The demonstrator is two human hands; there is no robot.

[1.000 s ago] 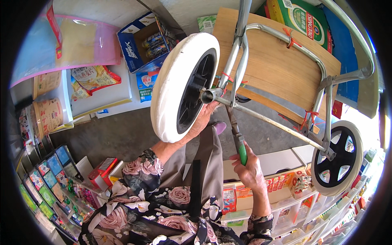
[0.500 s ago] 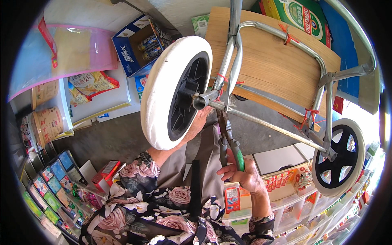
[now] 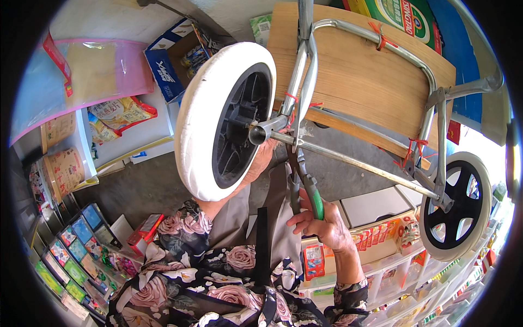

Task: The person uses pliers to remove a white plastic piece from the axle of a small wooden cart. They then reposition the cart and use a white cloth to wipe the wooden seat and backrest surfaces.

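A metal-framed cart is tipped up in front of me, its steel tubes (image 3: pixel 354 155) carrying a wooden board (image 3: pixel 359 71). Red ties (image 3: pixel 381 39) bind the board to the frame. A white-tyred wheel with a black hub (image 3: pixel 226 122) is at the left end of the axle; a matching wheel (image 3: pixel 457 207) is at the right end. My right hand (image 3: pixel 333 229) is closed on pliers (image 3: pixel 314 197) with a green-gripped handle, their jaws up against the frame beside the axle. My left hand (image 3: pixel 259 164) reaches behind the left wheel near the axle end; its fingers are hidden.
At the left stand an open blue carton (image 3: pixel 166 68), a yellow-and-red food packet (image 3: pixel 122 114) and brown paper tubs (image 3: pixel 62 169). To the right below are a white-lidded box (image 3: pixel 376 207) and clear bins (image 3: pixel 381 270) of packaged goods. A green carton (image 3: pixel 403 19) is behind the board.
The left wheel and axle end have shifted slightly left in view, while the right wheel sits a little further right. The pliers remain in my right hand at the same joint.
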